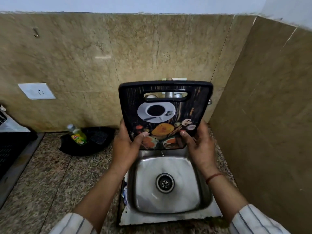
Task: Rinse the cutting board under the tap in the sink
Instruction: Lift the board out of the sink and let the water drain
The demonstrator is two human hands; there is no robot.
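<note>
A black cutting board (164, 114) printed with a coffee cup and food pictures stands upright above the steel sink (168, 181), handle slot at the top. My left hand (126, 144) grips its lower left edge, thumb on the printed face. My right hand (197, 142) grips its lower right edge the same way. The tap (168, 94) is mostly hidden behind the board and shows only through the handle slot. A few drops of water fall from the board's bottom edge into the sink.
A bottle of yellow-green dish liquid (77, 135) stands in a black tray (87, 141) on the speckled counter to the left. A black crate (10, 146) sits at the far left. Tiled walls close in behind and on the right. A wall socket (36, 91) is at left.
</note>
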